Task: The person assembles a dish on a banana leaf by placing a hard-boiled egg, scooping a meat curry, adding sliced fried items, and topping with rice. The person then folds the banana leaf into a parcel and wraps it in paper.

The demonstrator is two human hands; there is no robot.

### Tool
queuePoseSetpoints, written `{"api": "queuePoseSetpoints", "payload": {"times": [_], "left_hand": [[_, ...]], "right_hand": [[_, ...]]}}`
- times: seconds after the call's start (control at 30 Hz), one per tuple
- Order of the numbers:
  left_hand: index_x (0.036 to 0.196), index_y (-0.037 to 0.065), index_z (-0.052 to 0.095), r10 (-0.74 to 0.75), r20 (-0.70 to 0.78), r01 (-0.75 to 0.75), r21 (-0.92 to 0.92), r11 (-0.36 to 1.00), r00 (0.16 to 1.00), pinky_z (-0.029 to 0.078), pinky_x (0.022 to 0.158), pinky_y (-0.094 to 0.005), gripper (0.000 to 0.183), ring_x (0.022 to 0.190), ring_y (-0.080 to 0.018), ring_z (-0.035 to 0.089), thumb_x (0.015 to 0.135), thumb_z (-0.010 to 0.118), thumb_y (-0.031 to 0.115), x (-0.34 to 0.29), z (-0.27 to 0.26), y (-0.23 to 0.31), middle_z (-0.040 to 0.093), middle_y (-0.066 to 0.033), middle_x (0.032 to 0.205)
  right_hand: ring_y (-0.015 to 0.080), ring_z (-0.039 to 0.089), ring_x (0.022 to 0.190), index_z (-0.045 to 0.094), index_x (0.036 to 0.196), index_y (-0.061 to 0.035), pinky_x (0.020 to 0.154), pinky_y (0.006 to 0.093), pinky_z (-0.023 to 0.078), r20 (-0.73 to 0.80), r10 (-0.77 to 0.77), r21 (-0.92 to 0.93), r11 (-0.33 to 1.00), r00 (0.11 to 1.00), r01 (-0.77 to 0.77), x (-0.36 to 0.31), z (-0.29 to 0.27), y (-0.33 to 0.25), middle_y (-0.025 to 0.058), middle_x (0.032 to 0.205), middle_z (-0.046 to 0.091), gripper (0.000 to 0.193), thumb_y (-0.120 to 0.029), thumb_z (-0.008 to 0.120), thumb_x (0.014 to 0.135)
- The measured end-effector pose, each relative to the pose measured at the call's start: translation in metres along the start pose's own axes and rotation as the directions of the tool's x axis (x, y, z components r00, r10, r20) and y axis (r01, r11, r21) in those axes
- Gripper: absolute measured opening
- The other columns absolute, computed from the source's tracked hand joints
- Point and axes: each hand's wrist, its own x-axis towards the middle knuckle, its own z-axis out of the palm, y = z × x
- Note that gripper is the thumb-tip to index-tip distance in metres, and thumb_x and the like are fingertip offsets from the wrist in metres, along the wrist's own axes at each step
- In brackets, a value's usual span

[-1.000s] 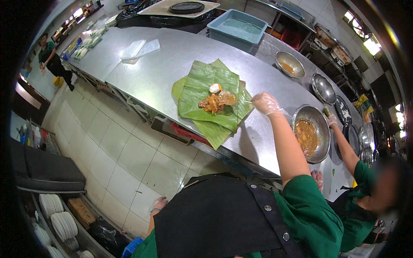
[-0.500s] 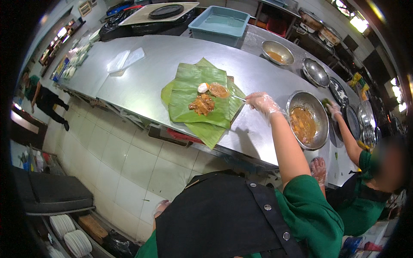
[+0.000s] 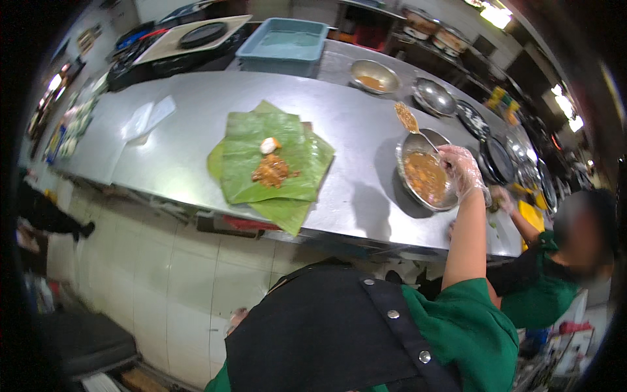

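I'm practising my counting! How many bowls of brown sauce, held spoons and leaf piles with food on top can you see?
Bowls of brown sauce: 2
Held spoon: 1
Leaf pile with food on top: 1
Total: 4

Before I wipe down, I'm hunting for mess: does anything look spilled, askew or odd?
No clear spill shows on the counter. The green leaves lie askew, corners pointing different ways, though perhaps on purpose. The ladle in the right hand looks odd: its loaded end appears beyond the rim of the metal bowl.
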Motion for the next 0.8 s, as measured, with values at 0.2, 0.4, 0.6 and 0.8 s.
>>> {"api": "queuePoseSetpoints", "payload": {"times": [0.2,0.4,0.6,0.8], "left_hand": [[0.132,0.008,0.059,0.098,0.108,-0.125,0.278,0.952,0.989,0.050,0.094,-0.0433,0.050,0.111,-0.0340,0.064,0.088,0.057,0.034,0.026,0.000,-0.019,0.066,-0.0187,0.121],[0.131,0.007,0.059,0.051,-0.042,-0.043,0.187,0.981,0.998,0.050,0.094,-0.0435,0.050,0.111,-0.0344,0.064,0.088,0.057,0.034,0.023,-0.027,-0.023,0.066,-0.0191,0.122],[0.129,0.008,0.060,-0.009,-0.111,0.000,-0.077,0.997,0.994,0.049,0.094,-0.0446,0.050,0.111,-0.0352,0.063,0.089,0.056,0.036,0.025,-0.031,0.008,0.065,-0.0187,0.124],[0.125,0.009,0.064,0.043,-0.040,-0.034,0.209,0.977,0.998,0.046,0.102,-0.0422,0.046,0.118,-0.0354,0.059,0.088,0.059,0.036,0.021,0.006,0.000,0.061,-0.0177,0.130]], "right_hand": [[0.0271,0.069,0.073,0.070,0.089,0.0015,0.073,0.0403,0.055,-0.153,-0.409,-0.865,0.495,0.899,0.079,-0.012,-0.116,0.107,0.0207,0.086,0.071,0.015,-0.010,0.061,0.084],[0.0367,0.069,0.080,0.069,0.088,-0.0059,0.073,0.0461,0.056,-0.204,-0.448,-0.978,0.130,0.871,-0.162,-0.056,-0.066,0.109,0.0172,0.080,0.068,0.014,-0.012,0.056,0.088],[0.0381,0.067,0.088,0.070,0.098,-0.0087,0.076,0.0493,0.054,-0.147,-0.199,-0.989,0.012,0.969,-0.148,-0.058,-0.073,0.109,0.0190,0.091,0.068,0.024,-0.020,0.049,0.094],[0.0395,0.068,0.089,0.072,0.088,-0.0015,0.080,0.0491,0.054,-0.063,-0.196,-0.974,0.225,0.979,-0.018,-0.061,-0.039,0.101,0.0221,0.094,0.069,0.022,-0.013,0.054,0.085]]}}
